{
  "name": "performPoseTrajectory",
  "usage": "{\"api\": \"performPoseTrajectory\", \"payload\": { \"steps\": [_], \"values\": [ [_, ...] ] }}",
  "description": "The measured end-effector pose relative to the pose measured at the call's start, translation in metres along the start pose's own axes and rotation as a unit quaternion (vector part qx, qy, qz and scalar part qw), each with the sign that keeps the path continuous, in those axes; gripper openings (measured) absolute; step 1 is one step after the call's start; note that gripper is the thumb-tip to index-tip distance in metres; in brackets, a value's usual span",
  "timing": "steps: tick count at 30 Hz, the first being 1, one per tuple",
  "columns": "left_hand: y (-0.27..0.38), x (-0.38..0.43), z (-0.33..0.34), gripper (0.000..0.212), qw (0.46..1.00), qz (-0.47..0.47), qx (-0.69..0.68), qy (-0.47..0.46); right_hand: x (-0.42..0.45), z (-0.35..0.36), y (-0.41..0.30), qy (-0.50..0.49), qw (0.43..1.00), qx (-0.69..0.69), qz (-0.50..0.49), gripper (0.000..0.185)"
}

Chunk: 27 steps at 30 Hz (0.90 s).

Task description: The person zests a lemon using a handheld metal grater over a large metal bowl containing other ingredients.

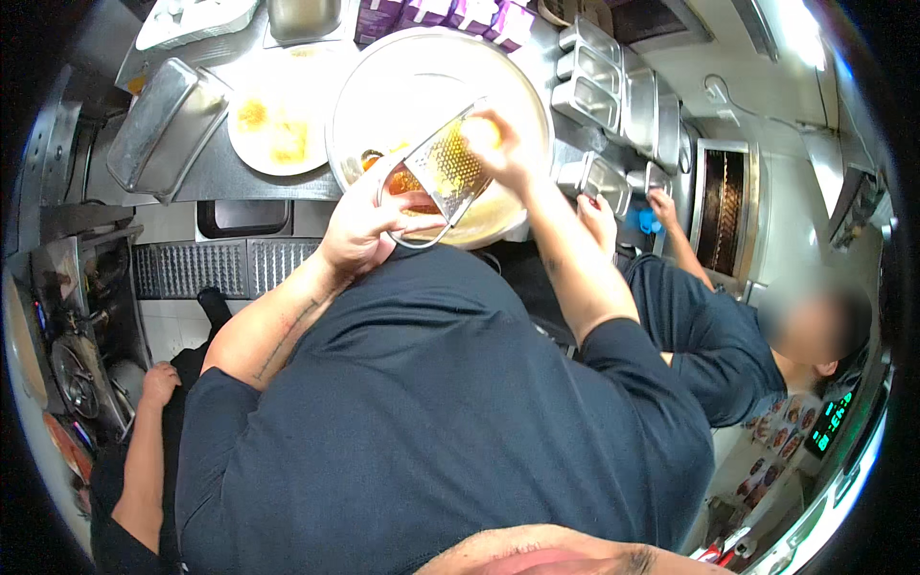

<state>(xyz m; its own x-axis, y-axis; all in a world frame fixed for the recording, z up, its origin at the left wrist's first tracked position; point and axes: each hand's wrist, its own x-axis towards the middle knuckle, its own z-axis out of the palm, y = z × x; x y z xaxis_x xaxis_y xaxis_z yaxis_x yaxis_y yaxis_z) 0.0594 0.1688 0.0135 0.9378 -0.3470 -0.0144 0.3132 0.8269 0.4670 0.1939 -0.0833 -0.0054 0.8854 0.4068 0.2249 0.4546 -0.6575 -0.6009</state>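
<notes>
My left hand (366,223) grips the wire handle of a flat metal grater (453,165), which is tilted over a large round bowl (352,108). Against the upper part of the grater, my right hand (507,147) presses a pale yellow rounded piece of food (481,134), partly covered by the fingers. Yellow shreds (449,188) cling to the grater's face. Below it, an orange-brown mass (408,183) lies in the bowl, half hidden by the grater and my left hand. Glare washes out the bowl's far side.
Left of the bowl are a white plate (241,154) with yellow crumbs and a tilted steel pan (154,122). Purple packets (449,18) stand behind. At right, a co-worker (704,338) handles small steel containers (604,180); another person's arm (144,445) shows at left.
</notes>
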Motion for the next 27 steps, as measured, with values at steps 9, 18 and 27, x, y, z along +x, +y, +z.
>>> {"api": "performPoseTrajectory", "payload": {
  "steps": [9,18,27],
  "values": [
    [0.001,0.004,-0.010,0.075,1.000,-0.016,-0.003,0.011,-0.005,-0.016,-0.084,0.058,0.982,-0.090,-0.153,0.018],
    [-0.001,0.000,-0.007,0.080,0.999,-0.029,-0.019,0.022,-0.002,-0.012,-0.060,0.031,0.986,-0.083,-0.139,0.025],
    [-0.002,0.005,-0.004,0.077,1.000,-0.009,0.014,0.020,-0.005,-0.008,-0.014,0.180,0.848,0.487,0.107,0.052]
  ]
}}
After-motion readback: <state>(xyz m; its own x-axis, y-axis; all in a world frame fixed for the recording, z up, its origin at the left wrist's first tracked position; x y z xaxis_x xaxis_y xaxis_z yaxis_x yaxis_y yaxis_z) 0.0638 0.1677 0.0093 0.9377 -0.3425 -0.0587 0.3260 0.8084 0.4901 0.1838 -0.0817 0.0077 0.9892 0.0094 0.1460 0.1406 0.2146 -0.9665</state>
